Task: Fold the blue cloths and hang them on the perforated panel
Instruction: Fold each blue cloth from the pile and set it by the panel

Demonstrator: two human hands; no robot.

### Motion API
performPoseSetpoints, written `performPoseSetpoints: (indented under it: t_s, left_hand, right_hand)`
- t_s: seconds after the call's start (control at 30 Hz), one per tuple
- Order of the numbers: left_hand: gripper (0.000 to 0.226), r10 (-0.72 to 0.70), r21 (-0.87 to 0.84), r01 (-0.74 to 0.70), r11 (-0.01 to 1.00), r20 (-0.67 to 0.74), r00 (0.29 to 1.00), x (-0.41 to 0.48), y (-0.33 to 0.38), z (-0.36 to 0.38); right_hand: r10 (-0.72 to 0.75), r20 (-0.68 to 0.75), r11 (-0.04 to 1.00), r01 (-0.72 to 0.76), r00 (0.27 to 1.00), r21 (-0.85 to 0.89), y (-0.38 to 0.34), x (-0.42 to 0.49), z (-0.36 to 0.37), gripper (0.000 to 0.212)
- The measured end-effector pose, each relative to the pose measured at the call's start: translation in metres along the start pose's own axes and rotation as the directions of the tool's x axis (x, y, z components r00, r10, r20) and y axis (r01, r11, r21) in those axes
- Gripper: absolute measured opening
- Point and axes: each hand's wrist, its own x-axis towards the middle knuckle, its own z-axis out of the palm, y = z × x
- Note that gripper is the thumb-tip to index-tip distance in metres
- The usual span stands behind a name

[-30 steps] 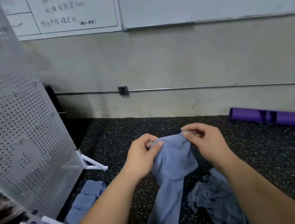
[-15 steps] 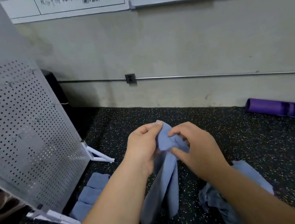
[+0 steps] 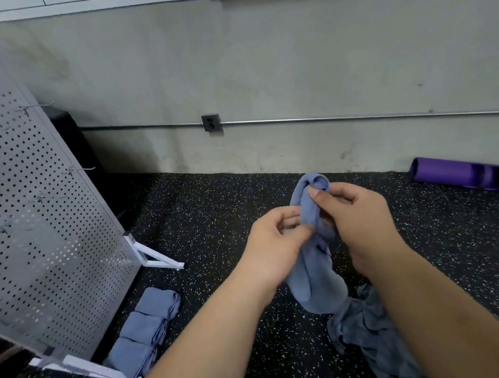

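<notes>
My right hand (image 3: 357,217) pinches the bunched top of the blue cloth (image 3: 315,262) between thumb and forefinger. My left hand (image 3: 274,242) is curled against the cloth's side just below. I think the left fingertips are nipping an edge, but the fabric hides them, so I would not swear to it. The cloth hangs in the air between my 2 hands, above the floor (image 3: 213,211). Its lower end is close over the heap (image 3: 370,336) of unfolded cloths by my right forearm. 3 folded cloths (image 3: 146,328) lie in a row at the foot of the panel (image 3: 27,214), and nothing hangs on its hooks (image 3: 79,170).

The trouble I see is that the cloth is gathered into a rope, not spread flat. Any fold made from this hold is likely to come out lopsided and thick. If my right pinch slips while the left hunts for a corner, the cloth drops into the heap and tangles with it. A bulky fold may also sit badly on a thin hook and slide off.
</notes>
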Motion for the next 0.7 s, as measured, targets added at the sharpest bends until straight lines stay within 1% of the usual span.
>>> performPoseSetpoints:
  t_s: [0.07,0.1,0.17,0.23,0.3,0.33,0.4,0.53,0.63,0.7]
  left_hand:
    - [0.018,0.018,0.017,-0.018,1.0,-0.012,1.0,0.002,-0.005,0.006]
    - [0.017,0.026,0.055,-0.024,0.998,-0.023,0.999,0.004,-0.009,0.008]
    - [0.012,0.045,0.183,-0.04,0.982,-0.028,0.999,0.006,-0.015,0.011]
    - [0.004,0.068,0.342,-0.056,0.938,-0.022,0.997,0.008,-0.02,0.011]
    - [0.006,0.102,0.49,-0.084,0.868,-0.01,0.995,0.008,-0.017,0.008]
    - [0.008,0.116,0.535,-0.099,0.839,0.002,0.993,0.008,-0.015,0.005]
    - [0.009,0.108,0.567,-0.116,0.815,0.047,0.993,0.011,-0.012,-0.002]
    - [0.013,0.031,0.599,-0.101,0.795,0.127,0.991,0.016,-0.012,-0.021]
    - [0.014,0.006,0.588,-0.088,0.804,0.14,0.99,0.02,-0.01,-0.036]
    - [0.014,0.02,0.571,-0.086,0.817,0.12,0.993,0.02,-0.006,-0.043]
  right_hand:
    - [0.065,-0.001,0.989,-0.064,0.998,0.13,0.001,0.003,-0.002,0.011]
    - [0.086,-0.005,0.981,-0.084,0.996,0.174,0.001,0.005,-0.004,0.012]
    - [0.098,-0.035,0.974,-0.089,0.995,0.208,0.001,0.007,-0.008,0.011]
    - [0.087,-0.086,0.969,-0.064,0.992,0.238,-0.001,0.008,-0.013,0.012]
    - [0.08,-0.144,0.959,-0.037,0.986,0.281,-0.003,0.01,-0.02,0.014]
    - [0.077,-0.171,0.957,-0.025,0.982,0.289,-0.005,0.01,-0.024,0.014]
    - [0.06,-0.224,0.964,0.003,0.973,0.267,-0.008,0.011,-0.033,0.011]
    - [0.03,-0.33,0.977,0.042,0.943,0.209,-0.011,0.016,-0.052,0.006]
    - [0.02,-0.403,0.986,0.05,0.915,0.162,-0.01,0.02,-0.066,0.005]
    - [-0.017,-0.385,0.996,0.048,0.923,0.071,-0.007,0.022,-0.072,0.006]
